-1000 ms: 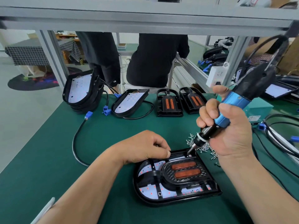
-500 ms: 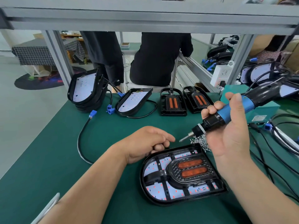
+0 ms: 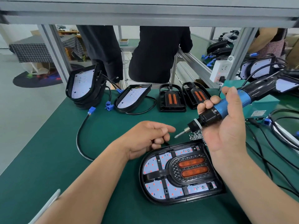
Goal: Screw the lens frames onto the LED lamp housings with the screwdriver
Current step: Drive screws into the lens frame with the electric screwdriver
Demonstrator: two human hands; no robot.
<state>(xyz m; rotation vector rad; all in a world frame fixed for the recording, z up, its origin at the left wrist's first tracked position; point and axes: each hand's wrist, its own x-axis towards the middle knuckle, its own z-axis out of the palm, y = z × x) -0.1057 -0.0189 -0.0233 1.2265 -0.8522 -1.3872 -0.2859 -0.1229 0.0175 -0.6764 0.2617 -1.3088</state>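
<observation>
A black LED lamp housing (image 3: pixel 146 194) lies on the green mat in front of me, with a black lens frame (image 3: pixel 171 171) carrying two orange lenses seated in it. My right hand (image 3: pixel 226 126) grips a blue and black electric screwdriver (image 3: pixel 221 109), held slanted above the housing's far edge, its bit pointing left and down. My left hand (image 3: pixel 145 138) hovers just left of the bit tip, fingers loosely curled, with nothing visible in them. A small pile of loose screws (image 3: pixel 195 136) lies under the bit, partly hidden by my right hand.
Stacked housings (image 3: pixel 84 89) and a single housing (image 3: pixel 132 98) with blue connectors stand at the back left. Two spare lens frames (image 3: pixel 171 99) (image 3: pixel 196 94) lie behind. Black cables (image 3: pixel 275 143) and a green box (image 3: pixel 262 102) crowd the right. Two people stand beyond the bench.
The screwdriver bit has lifted off the housing's far corner and tilted toward horizontal. My left hand has come off the housing and now sits beside the bit tip.
</observation>
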